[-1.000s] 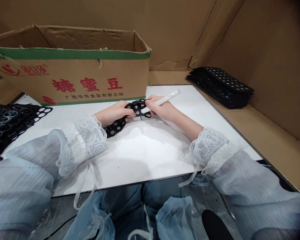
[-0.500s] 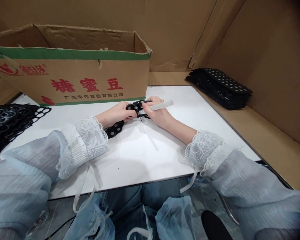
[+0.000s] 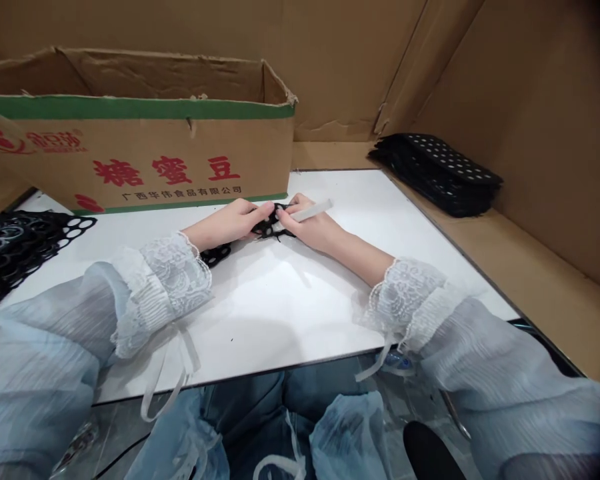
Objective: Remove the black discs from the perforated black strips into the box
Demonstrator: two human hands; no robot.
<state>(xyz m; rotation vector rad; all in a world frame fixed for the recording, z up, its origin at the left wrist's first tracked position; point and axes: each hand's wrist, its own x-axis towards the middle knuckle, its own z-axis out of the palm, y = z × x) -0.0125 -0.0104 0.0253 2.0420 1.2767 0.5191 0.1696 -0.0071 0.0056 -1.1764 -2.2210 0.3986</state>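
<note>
Near the far side of the white table, my left hand (image 3: 233,221) is closed on a strip of black material with round holes (image 3: 217,255). One end of the strip hangs out below my left wrist onto the table. My right hand (image 3: 314,228) meets the left at the strip's other end. A pale, pen-like stick (image 3: 316,210) lies in the right hand's grip, slanting up to the right; its tip is hidden among the fingers and the black material. The right fingers also touch the strip.
A cardboard box (image 3: 180,153) with a green rim stands behind my hands. Black holed material (image 3: 25,243) is heaped at the left. A stack of black dotted pieces (image 3: 437,173) sits on the cardboard ledge (image 3: 530,273) at right. The white table's (image 3: 260,313) front edge is above my lap.
My left thumb has shifted up and forward over the strip, and the left hand looks flatter. The stick has dipped slightly. The whole view has drifted a little.
</note>
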